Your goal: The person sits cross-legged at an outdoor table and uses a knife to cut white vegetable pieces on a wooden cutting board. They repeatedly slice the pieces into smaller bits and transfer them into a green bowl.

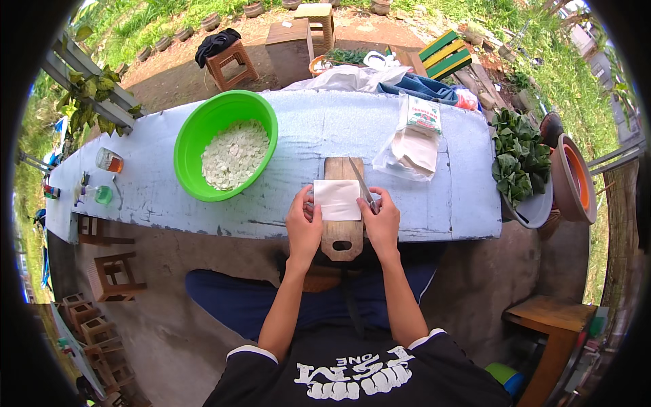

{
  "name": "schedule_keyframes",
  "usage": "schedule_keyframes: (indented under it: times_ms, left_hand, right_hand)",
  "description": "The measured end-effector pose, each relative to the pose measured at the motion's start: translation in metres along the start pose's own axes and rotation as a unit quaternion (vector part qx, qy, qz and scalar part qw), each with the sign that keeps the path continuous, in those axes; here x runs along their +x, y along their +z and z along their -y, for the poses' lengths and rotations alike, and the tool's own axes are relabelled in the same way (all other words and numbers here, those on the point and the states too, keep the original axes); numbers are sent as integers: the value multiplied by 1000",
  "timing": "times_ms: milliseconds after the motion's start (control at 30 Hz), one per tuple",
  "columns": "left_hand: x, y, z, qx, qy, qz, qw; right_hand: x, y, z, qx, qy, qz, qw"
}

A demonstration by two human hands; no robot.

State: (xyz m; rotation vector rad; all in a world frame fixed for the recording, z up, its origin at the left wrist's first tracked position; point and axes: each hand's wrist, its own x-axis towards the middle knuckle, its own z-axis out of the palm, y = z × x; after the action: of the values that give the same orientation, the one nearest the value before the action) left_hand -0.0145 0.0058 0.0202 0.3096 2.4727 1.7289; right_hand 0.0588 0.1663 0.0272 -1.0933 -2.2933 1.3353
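Note:
A square white stack of what look like dough wrappers lies over a wooden cutting board in front of me. My left hand grips the stack's left edge, thumb on top. At the opposite edge, my right hand holds a kitchen knife, its blade pointing away from me, while its thumb touches the stack. The board's handle end, with a cut-out hole, juts past the table's near edge. Up and left, a green plastic basin contains many small cut white pieces.
A clear plastic bag of square wrappers lies at right on the pale blue table. Leafy greens fill a basin at the right end. On the left stand a glass of amber drink and a green-tinted container.

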Motion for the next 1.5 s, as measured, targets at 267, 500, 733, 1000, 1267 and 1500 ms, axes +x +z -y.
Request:
schedule_keyframes:
  times_ms: [267,500,733,1000,1267,1500]
  left_hand:
    - [79,7,-15,291,162,132,934]
    - [38,2,13,227,165,13,960]
    - [5,-17,-5,133,-6,51,990]
    - [28,2,-1,313,144,6,939]
    - [62,15,21,346,246,74,902]
    - [74,7,16,309,202,134,920]
  right_hand:
    - [7,-5,0,84,-6,-27,996]
    - [5,-5,2,33,-7,22,999]
    - [-2,9,11,-56,-35,9,998]
    - [27,32,23,-101,-104,-5,989]
    - [34,29,15,-117,-97,15,988]
    - [-27,3,20,-56,-54,36,996]
